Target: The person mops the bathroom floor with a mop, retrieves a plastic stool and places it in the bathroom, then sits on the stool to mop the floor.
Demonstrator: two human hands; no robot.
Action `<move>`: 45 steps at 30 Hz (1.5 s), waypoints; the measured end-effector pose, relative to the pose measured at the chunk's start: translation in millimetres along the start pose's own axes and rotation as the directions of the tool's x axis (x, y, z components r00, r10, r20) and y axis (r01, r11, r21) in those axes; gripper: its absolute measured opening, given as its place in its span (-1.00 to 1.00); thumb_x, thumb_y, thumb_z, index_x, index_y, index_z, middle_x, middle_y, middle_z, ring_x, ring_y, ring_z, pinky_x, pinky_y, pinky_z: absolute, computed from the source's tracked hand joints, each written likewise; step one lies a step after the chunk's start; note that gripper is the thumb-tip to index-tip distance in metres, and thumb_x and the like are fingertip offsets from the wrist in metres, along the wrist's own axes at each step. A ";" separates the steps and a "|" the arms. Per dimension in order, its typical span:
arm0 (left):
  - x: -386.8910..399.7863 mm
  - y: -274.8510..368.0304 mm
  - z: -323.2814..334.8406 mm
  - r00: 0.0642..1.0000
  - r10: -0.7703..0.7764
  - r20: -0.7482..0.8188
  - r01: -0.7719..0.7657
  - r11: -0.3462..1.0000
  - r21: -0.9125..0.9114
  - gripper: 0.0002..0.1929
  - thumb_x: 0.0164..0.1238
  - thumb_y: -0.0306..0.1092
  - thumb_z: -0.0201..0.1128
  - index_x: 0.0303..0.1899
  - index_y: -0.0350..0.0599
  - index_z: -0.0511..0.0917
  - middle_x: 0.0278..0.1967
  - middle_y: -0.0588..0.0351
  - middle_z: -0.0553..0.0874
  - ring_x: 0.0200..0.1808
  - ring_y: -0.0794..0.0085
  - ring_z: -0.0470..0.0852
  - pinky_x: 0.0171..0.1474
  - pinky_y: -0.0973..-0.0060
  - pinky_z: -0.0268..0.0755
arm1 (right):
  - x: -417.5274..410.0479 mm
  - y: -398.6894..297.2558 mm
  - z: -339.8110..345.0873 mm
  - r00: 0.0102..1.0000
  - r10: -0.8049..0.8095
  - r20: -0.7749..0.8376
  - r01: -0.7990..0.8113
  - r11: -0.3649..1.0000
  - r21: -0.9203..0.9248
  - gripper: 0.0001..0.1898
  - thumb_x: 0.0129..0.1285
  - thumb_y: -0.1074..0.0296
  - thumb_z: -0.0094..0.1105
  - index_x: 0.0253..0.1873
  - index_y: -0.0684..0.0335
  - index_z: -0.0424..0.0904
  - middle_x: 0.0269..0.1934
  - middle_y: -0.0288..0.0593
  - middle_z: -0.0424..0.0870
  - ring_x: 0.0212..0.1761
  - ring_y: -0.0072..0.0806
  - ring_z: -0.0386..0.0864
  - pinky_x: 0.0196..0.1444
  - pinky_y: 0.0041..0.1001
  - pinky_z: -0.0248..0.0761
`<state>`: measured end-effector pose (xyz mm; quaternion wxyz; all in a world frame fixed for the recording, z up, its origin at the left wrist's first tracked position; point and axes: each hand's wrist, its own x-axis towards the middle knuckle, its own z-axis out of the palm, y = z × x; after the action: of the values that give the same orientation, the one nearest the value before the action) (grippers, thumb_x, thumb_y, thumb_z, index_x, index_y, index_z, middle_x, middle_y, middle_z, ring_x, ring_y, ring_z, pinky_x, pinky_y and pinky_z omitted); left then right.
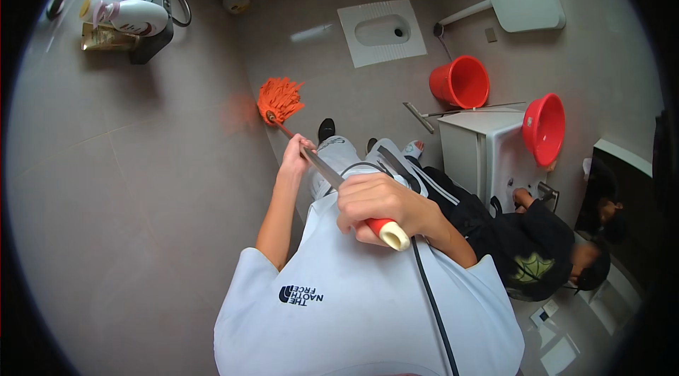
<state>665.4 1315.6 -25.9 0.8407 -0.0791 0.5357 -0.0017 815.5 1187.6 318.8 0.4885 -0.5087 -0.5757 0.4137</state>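
Observation:
Both my hands grip the pole of a mop [281, 99] with an orange strip head. My left hand [298, 152] is closed round the lower part of the pole, nearer the head. Close to my chest, my right hand [379, 206] holds the upper end, where a red and cream handle tip sticks out below the fingers. The mop head lies at the left, by the line where the floor meets the tiled wall. Beyond it, a white squat toilet [365, 53] is set in the grey floor.
To the right are a red bucket [440, 84], a floor squeegee [419, 117], a white washbasin cabinet [461, 148] and a red basin [530, 132]. Another person [530, 248] in black stands at the washbasin, close on my right. Bottles [140, 18] stand on a wall shelf at upper left.

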 end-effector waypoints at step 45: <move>36.8 -322.5 -85.5 0.994 0.106 0.039 -0.110 0.987 0.117 -0.87 0.28 -0.42 0.14 -0.46 -0.06 0.45 -0.58 0.21 0.54 -0.58 0.45 0.59 -0.55 0.49 0.50 | -311.3 -73.2 89.2 0.995 0.094 -0.046 -0.102 0.965 -0.241 -0.72 -0.15 0.70 0.20 -0.28 0.20 0.63 -0.33 -0.24 0.72 -0.20 -0.31 0.69 0.03 -0.30 0.49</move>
<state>630.4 982.7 -50.9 0.8515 0.0002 0.5242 0.0132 716.1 871.0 329.9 0.4112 -0.5995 -0.5877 0.3551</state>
